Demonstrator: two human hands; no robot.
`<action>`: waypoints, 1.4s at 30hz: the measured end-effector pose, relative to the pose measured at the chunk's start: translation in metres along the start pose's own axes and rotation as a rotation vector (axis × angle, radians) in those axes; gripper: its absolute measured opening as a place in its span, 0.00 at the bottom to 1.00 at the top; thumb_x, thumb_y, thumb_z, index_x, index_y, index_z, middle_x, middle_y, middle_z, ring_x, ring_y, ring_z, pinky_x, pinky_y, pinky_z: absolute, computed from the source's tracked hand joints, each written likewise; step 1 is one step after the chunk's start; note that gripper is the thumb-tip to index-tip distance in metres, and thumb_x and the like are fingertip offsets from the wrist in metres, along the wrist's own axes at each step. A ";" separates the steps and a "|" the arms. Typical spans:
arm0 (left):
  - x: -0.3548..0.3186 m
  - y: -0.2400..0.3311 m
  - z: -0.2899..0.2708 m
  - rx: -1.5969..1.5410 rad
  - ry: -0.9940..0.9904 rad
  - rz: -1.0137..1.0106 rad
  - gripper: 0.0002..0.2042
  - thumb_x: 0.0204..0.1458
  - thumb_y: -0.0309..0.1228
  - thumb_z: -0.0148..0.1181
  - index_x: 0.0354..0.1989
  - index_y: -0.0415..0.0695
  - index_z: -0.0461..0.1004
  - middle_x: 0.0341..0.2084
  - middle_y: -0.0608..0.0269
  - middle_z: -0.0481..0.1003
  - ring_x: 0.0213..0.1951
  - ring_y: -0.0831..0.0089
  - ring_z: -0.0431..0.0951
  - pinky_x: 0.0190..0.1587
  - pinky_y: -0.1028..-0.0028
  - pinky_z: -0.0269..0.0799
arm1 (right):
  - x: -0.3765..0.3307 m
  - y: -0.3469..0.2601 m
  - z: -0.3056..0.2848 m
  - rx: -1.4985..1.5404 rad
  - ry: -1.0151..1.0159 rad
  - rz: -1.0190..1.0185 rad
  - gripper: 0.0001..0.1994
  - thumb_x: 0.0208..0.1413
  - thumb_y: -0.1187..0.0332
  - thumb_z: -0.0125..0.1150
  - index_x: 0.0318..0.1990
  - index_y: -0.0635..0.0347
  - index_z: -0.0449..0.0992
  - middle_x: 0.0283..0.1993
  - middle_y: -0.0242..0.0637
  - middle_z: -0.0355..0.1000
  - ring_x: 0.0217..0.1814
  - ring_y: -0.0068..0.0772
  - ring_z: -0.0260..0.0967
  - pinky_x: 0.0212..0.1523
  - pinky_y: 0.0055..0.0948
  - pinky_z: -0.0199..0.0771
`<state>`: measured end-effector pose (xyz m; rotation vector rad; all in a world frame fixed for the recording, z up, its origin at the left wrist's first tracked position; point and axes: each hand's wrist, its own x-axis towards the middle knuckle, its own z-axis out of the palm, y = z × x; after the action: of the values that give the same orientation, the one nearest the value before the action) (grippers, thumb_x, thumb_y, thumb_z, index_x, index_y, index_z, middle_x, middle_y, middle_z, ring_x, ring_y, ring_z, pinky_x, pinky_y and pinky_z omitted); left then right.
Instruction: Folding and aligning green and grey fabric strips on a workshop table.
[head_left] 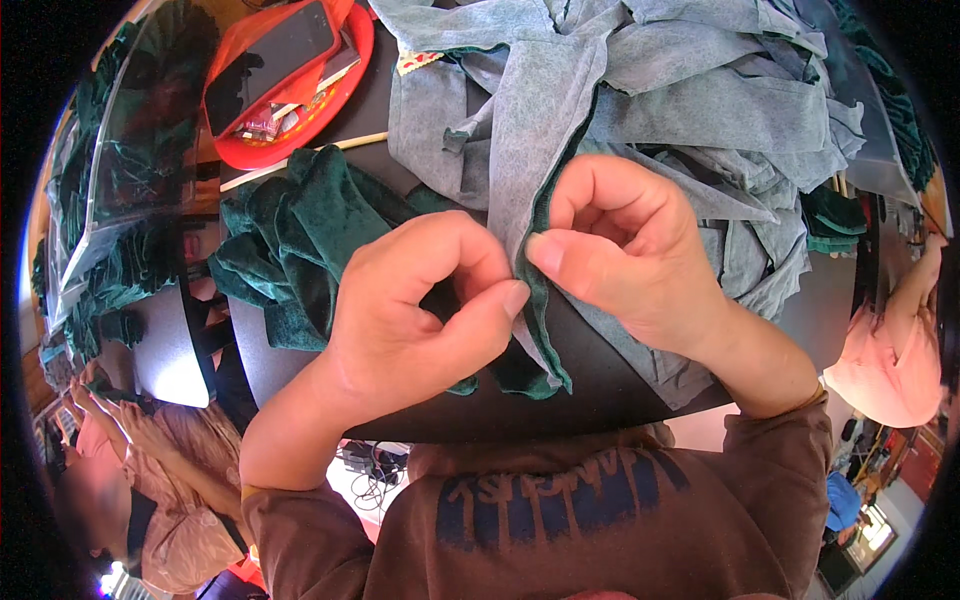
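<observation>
A strip of velvet fabric (540, 110), grey on its backing and dark green on its pile side, hangs down toward me over the dark table. My left hand (425, 305) pinches its edge between thumb and forefinger. Just to the right, my right hand (630, 255) pinches the same seam, thumb pressed against the green edge. Both pinches lie close together, and the strip's loose end dangles below them. Whether a pin or needle is between the fingertips cannot be seen. Bunched green velvet (300, 235) lies left of my left hand.
A heap of grey-backed fabric pieces (710, 110) covers the far right. At the far left, a red tray (352, 95) holds a dark phone (275, 65) and small packets. A thin wooden stick (300, 162) lies near it. Clear panels with green fabric flank the table. Other people sit at both sides.
</observation>
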<state>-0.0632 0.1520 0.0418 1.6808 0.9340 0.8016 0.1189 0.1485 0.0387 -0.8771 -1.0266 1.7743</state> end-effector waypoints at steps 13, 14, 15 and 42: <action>-0.001 -0.001 -0.001 -0.081 0.002 0.030 0.06 0.39 0.22 0.60 0.20 0.40 0.67 0.16 0.67 0.66 0.19 0.80 0.66 0.22 0.81 0.59 | 0.003 -0.001 -0.002 0.067 0.003 0.060 0.04 0.48 0.75 0.57 0.26 0.61 0.67 0.23 0.26 0.67 0.24 0.13 0.62 0.24 0.12 0.60; -0.001 0.001 -0.002 -0.019 -0.017 0.084 0.06 0.39 0.22 0.60 0.19 0.40 0.67 0.15 0.67 0.66 0.18 0.80 0.65 0.20 0.81 0.58 | 0.004 0.000 -0.002 0.071 -0.002 0.055 0.04 0.49 0.75 0.57 0.27 0.61 0.67 0.23 0.27 0.67 0.24 0.14 0.64 0.24 0.13 0.62; -0.001 0.002 -0.003 0.043 -0.036 0.138 0.07 0.38 0.22 0.61 0.19 0.40 0.67 0.14 0.67 0.65 0.17 0.80 0.65 0.19 0.81 0.57 | 0.004 0.000 -0.002 0.074 -0.007 0.050 0.04 0.49 0.76 0.57 0.27 0.61 0.67 0.23 0.28 0.67 0.25 0.16 0.65 0.25 0.14 0.63; -0.006 -0.002 -0.007 -0.569 -0.057 -0.214 0.04 0.47 0.23 0.53 0.24 0.42 0.64 0.21 0.76 0.63 0.24 0.91 0.59 0.26 0.87 0.55 | 0.002 0.001 -0.005 0.190 -0.020 0.076 0.05 0.48 0.76 0.55 0.26 0.63 0.65 0.23 0.35 0.70 0.26 0.29 0.72 0.25 0.20 0.69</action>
<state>-0.0725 0.1507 0.0415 1.0853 0.7403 0.7785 0.1218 0.1516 0.0358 -0.7908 -0.8302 1.9126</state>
